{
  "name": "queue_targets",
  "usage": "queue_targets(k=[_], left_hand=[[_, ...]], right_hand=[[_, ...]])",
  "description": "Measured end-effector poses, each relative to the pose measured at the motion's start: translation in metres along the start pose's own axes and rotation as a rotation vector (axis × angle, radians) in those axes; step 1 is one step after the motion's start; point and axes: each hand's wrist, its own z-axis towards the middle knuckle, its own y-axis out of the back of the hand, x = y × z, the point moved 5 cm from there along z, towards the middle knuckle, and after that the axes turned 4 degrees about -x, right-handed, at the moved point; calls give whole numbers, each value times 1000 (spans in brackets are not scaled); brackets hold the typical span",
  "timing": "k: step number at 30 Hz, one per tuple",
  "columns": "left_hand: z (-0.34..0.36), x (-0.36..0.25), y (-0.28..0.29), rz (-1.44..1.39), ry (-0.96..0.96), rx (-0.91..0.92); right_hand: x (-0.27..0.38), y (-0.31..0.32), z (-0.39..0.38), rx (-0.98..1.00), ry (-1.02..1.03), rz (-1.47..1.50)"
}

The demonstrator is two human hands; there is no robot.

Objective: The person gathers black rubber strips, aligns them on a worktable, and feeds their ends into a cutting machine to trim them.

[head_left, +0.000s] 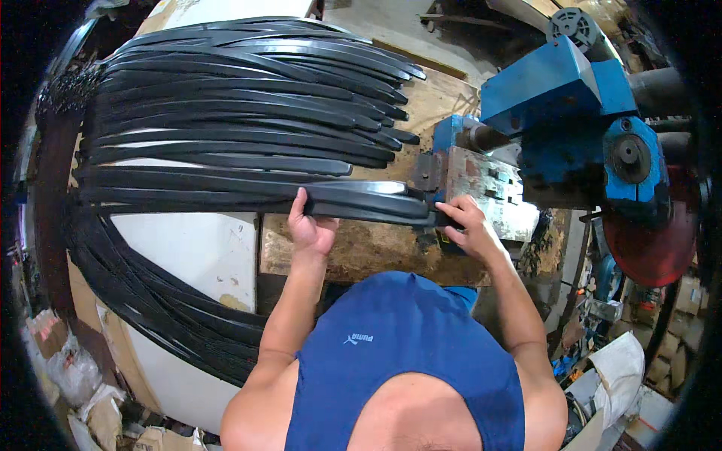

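Observation:
My left hand (312, 229) is closed on a stack of long black straps (368, 204), its thumb up against the near edge and its other fingers under them. These straps look like belt straps and run left to right in front of me. At their right end, my right hand (468, 224) pinches the tip of a strap beside the machine's worn metal plate (489, 188). Beyond them, many more black straps (248, 105) lie fanned across the table, their tapered ends to the right. What lies under my right palm is hidden.
A blue machine (549, 86) with a motor (573, 30) and a red disc (653, 240) stands at the right. More black straps (165, 308) curve down at the near left over a white board (195, 248). The wooden tabletop (353, 252) shows stains and wear.

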Motion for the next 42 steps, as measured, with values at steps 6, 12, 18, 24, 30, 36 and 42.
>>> queue_targets(k=[6,12,18,24,30,36,42], left_hand=[[-3,3,-17,22,-68,-36],[12,18,29,38,-62,-121],[6,28,23,61,13,-56],[-3,29,11,4,55,-33],[-11,27,-3,-10,56,-3],[-21,20,-11,-54,103,-19],[-32,11,-28,-40,53,-32]], right_hand=[[10,2,16,49,76,-42],[-12,10,-11,409,-421,320],[-12,-17,-1,213,-369,373],[9,-27,18,205,-221,212],[20,-18,15,375,-319,204],[-3,23,-33,168,-454,114],[-7,17,-84,22,-452,180]])
